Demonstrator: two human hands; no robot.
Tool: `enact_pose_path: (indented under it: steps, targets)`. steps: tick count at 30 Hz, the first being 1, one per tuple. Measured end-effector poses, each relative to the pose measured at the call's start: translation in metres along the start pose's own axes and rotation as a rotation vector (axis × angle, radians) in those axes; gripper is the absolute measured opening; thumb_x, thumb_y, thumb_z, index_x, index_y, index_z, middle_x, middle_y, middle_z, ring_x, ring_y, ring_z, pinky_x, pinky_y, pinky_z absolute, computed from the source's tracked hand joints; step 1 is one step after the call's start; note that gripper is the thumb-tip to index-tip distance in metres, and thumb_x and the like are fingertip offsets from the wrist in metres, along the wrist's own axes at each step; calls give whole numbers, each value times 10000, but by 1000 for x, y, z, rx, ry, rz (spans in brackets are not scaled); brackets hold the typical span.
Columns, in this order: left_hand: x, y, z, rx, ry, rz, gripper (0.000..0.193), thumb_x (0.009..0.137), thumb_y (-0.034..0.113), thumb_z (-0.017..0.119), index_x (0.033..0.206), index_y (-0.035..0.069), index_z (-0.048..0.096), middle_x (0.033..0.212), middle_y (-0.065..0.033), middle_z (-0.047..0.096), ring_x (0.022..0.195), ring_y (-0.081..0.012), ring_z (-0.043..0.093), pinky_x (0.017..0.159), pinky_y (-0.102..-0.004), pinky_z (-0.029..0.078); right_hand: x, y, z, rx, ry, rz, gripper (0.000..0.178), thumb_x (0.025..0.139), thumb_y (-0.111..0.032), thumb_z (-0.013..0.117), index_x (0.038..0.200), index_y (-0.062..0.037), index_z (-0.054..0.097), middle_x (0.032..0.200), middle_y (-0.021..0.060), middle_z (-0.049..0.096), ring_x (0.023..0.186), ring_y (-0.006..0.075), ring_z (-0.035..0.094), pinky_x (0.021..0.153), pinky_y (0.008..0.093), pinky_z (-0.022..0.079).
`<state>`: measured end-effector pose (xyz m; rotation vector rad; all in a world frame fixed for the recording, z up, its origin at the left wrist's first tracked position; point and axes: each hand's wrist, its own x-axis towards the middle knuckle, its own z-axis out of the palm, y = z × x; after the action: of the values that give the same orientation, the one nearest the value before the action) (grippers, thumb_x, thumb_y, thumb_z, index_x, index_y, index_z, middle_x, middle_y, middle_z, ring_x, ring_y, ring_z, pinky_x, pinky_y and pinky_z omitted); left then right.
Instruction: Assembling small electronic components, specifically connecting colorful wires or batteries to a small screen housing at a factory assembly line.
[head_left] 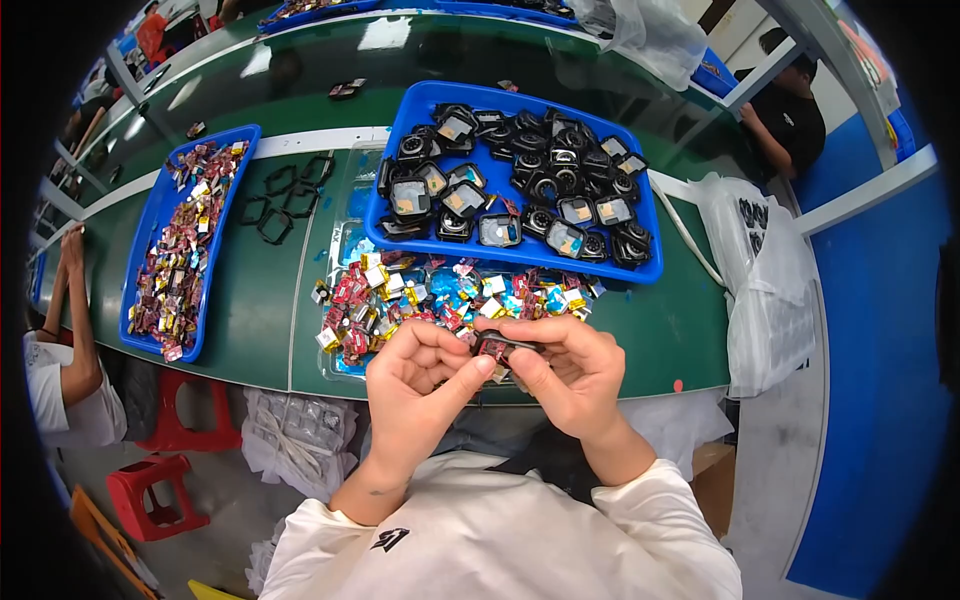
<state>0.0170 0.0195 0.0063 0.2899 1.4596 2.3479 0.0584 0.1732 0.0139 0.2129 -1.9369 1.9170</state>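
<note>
Both hands meet just below the middle of the frame, over the near edge of the green worktop (250, 330). Right hand (572, 375) is closed around a small dark casing (503, 348), fingers curled over its top and thumb underneath. Left hand (420, 385) has its fingers curled in, its thumb tip pressing against the left end of the casing. That casing lies with its long axis roughly left to right across the frame, its left end poking out toward the left thumb.

Just above the hands sits a heap of small red, yellow and blue parts (430, 295). Above it, a blue tray (395, 150) holds dark casings. A second blue tray (150, 215) of small parts lies at the left, with black frames (285, 200) between the trays.
</note>
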Motion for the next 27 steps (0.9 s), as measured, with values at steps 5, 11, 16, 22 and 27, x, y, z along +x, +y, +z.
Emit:
enact_pose_path:
  steps: [5,11,16,22,27]
  targets:
    - [-3,-4,5,157,50,92,211,788,-15,702,953,-58,577,830,-81,648,713,-88,622,614,-195,490,-5,2,5,57,70,32,176,834,13,642,1002,62,624,983,141,683,846,138,659,722,242,546]
    - [-1,3,-1,246,4,119,134,783,-19,701,884,-84,642,821,-107,670,709,-105,642,610,-200,508,9,-7,-10,-323,-29,-232,199,785,7,669,982,-16,675,896,95,690,737,156,641,629,257,500]
    - [2,17,-8,288,-224,-60,107,775,-23,705,839,-85,647,800,-101,675,706,-82,640,618,-185,505,12,-27,-39,-521,-435,-373,280,693,53,659,949,-52,692,807,90,671,658,201,611,590,291,485]
    - [8,16,-8,209,-174,101,445,756,-68,668,1188,-31,566,1053,-143,630,731,-75,578,593,-178,450,40,-41,-53,-606,-354,-359,188,643,8,683,810,-74,711,709,41,661,604,186,614,561,285,505]
    - [10,19,-25,252,52,304,376,804,-45,608,1176,-63,554,1055,-152,617,719,-72,543,609,-186,435,128,-16,-122,-904,181,-332,175,860,-71,552,989,-13,654,866,127,690,709,198,658,724,303,506]
